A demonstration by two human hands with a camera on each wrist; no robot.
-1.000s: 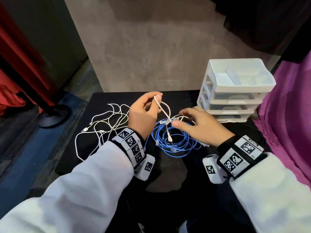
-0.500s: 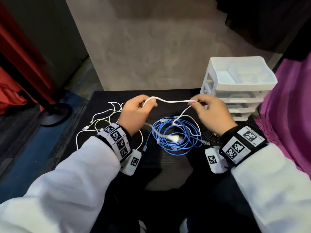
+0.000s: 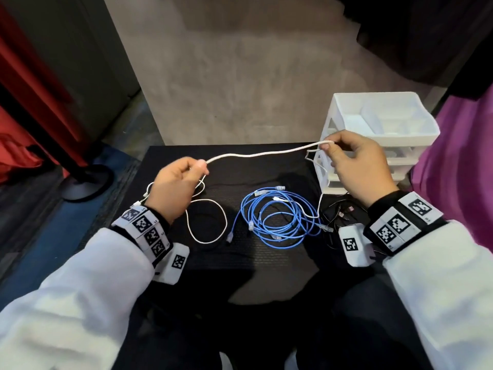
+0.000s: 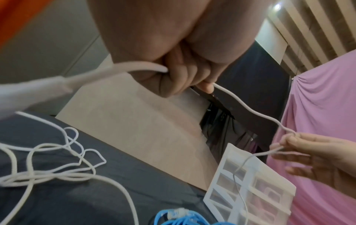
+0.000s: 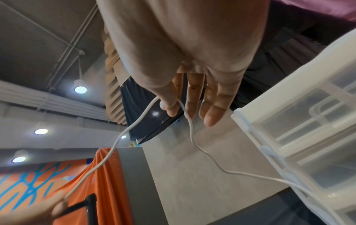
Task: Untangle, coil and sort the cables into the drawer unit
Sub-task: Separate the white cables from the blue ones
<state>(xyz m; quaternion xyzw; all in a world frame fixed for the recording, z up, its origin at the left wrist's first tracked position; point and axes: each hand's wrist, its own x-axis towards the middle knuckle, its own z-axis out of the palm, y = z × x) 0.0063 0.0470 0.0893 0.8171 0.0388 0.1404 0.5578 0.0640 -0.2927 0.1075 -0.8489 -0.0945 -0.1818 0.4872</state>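
The thin white cable hangs in a shallow sag above the black worktop, stretched between both hands. The left hand has its fingers curled round one stretch, with slack looping down behind it; the right hand pinches the other stretch between thumb and forefinger, its other fingers relaxed, just in front of the white plastic drawer unit. It looks light, limp and smooth, so it will likely slide through a loose pinch and kink easily; gripping near a plug end and feeding short lengths should suit coiling. The tangled blue network cable lies on the worktop between the hands.
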